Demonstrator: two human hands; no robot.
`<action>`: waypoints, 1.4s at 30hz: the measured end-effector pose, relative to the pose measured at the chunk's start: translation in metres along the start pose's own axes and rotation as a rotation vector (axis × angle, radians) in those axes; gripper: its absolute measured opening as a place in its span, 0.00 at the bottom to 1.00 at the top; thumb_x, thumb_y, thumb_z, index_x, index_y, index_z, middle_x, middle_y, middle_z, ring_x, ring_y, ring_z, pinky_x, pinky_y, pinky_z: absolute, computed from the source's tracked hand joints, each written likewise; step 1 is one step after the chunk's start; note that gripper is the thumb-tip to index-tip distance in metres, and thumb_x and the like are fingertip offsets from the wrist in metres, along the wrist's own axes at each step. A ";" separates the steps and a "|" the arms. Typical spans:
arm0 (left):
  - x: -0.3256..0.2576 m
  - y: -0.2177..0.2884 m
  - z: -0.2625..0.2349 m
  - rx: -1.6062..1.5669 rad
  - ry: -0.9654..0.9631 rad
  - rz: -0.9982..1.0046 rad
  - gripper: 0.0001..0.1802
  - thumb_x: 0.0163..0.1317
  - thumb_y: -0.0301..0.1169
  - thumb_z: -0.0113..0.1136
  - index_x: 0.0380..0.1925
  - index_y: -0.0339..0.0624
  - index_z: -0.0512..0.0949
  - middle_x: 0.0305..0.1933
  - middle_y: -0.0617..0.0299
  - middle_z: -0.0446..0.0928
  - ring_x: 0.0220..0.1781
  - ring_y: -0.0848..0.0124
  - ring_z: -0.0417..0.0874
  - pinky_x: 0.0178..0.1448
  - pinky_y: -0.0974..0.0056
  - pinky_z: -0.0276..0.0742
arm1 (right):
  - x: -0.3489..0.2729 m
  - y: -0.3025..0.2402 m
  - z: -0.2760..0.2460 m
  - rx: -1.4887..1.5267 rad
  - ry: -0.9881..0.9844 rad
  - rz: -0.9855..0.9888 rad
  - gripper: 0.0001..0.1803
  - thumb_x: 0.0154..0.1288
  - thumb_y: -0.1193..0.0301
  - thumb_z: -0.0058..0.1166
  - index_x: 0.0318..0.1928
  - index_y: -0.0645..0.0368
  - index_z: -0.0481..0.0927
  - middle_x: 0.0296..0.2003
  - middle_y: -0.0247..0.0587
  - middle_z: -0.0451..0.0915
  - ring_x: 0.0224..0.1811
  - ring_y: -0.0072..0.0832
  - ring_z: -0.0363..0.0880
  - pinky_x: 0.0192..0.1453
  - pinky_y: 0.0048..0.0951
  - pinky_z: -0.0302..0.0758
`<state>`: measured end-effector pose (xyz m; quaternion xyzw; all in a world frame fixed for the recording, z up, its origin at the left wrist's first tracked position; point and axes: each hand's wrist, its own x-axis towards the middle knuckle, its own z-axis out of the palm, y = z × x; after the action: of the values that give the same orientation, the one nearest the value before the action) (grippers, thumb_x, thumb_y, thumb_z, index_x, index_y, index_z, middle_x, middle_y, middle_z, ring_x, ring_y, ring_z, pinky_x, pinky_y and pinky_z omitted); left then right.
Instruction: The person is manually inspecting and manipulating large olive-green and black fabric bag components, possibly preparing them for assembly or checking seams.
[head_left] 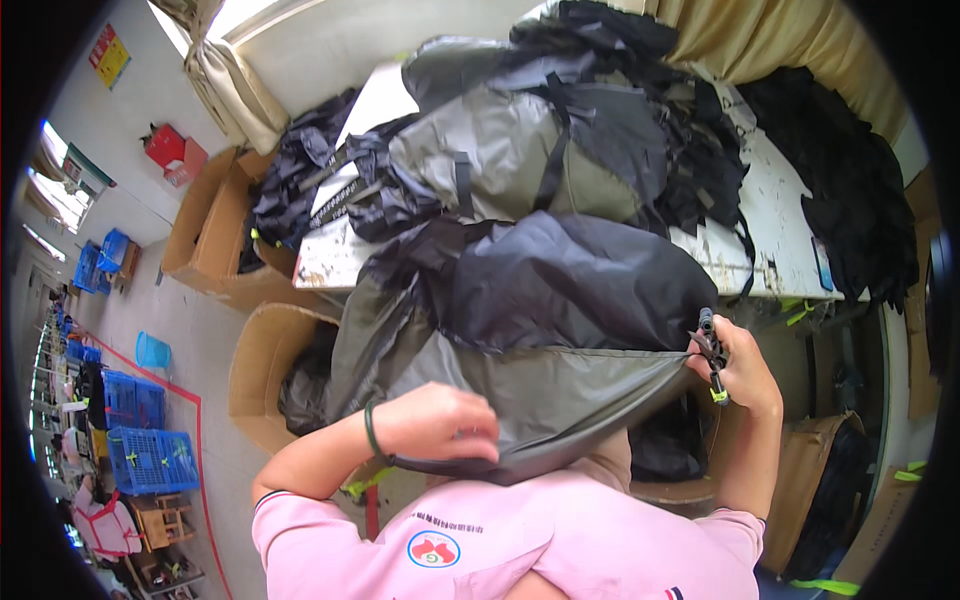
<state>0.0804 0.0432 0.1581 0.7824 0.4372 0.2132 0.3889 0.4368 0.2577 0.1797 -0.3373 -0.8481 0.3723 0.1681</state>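
A large grey and black sheet of thin coated fabric (560, 290) spreads from the table edge down over my lap. At its right corner my right hand (745, 370) is closed around a small black tool (712, 352) that looks like thread snips, with a yellow-green end, right at the fabric's seam edge. On the near left, my left hand (440, 422) is in front of the fabric with its fingers curled in. Its fingertips are slightly blurred, and whether they pinch anything is hidden.
A white worn table (690, 252) carries a heap of grey and black fabric pieces (520, 150). Black cloth (840, 190) hangs over its right side. An open cardboard box (262, 375) stands at my left, another box (815, 480) at my right. Blue crates (150, 460) stand farther left.
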 end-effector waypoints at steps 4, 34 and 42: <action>0.001 -0.092 0.030 0.177 0.319 -0.203 0.10 0.58 0.33 0.68 0.37 0.42 0.81 0.40 0.56 0.80 0.46 0.56 0.79 0.52 0.57 0.74 | -0.044 0.050 0.026 -0.068 -0.070 0.206 0.15 0.49 0.83 0.65 0.34 0.65 0.70 0.27 0.45 0.74 0.29 0.37 0.72 0.38 0.32 0.72; -0.058 -0.143 0.041 -0.265 0.431 -0.366 0.14 0.51 0.22 0.70 0.29 0.39 0.71 0.43 0.55 0.83 0.48 0.70 0.80 0.58 0.64 0.73 | -0.013 0.122 0.128 -0.011 -0.016 0.077 0.18 0.50 0.77 0.67 0.41 0.60 0.73 0.37 0.45 0.80 0.42 0.44 0.77 0.47 0.40 0.74; -0.058 -0.162 0.039 -0.650 0.442 -0.602 0.14 0.57 0.27 0.71 0.29 0.45 0.70 0.28 0.76 0.71 0.28 0.87 0.66 0.33 0.77 0.62 | 0.013 0.136 0.163 0.047 -0.242 0.194 0.15 0.50 0.78 0.64 0.38 0.63 0.73 0.35 0.53 0.79 0.40 0.50 0.78 0.47 0.37 0.74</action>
<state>-0.0081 0.0282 0.0056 0.3955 0.6267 0.3775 0.5553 0.4004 0.2496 -0.0298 -0.3662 -0.8168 0.4443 0.0358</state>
